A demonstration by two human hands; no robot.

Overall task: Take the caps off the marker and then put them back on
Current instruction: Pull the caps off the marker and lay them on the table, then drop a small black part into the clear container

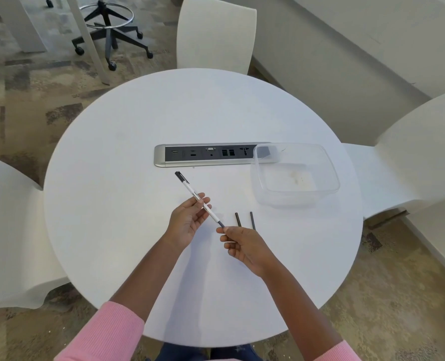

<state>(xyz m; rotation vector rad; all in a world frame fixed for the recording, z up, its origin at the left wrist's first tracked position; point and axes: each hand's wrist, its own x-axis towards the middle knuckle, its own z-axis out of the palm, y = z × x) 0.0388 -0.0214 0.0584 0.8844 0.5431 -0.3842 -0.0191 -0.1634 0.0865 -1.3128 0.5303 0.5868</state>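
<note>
A white marker (190, 192) with a black clipped cap (181, 177) on its far end is held slanted above the round white table (112, 178). My left hand (187, 222) grips the barrel around its middle. My right hand (242, 244) pinches the dark near end of the marker (221, 224) with its fingertips; whether that end is a cap or the tip I cannot tell. Two thin black sticks (238, 219) (252, 220) lie side by side on the table just beyond my right hand.
A clear plastic container (320, 165) sits at the right, overlapping a silver power and port strip (205, 155) set in the table's middle. White chairs (216, 32) (411, 152) (2, 230) surround the table. An office stool base (109, 29) stands far left.
</note>
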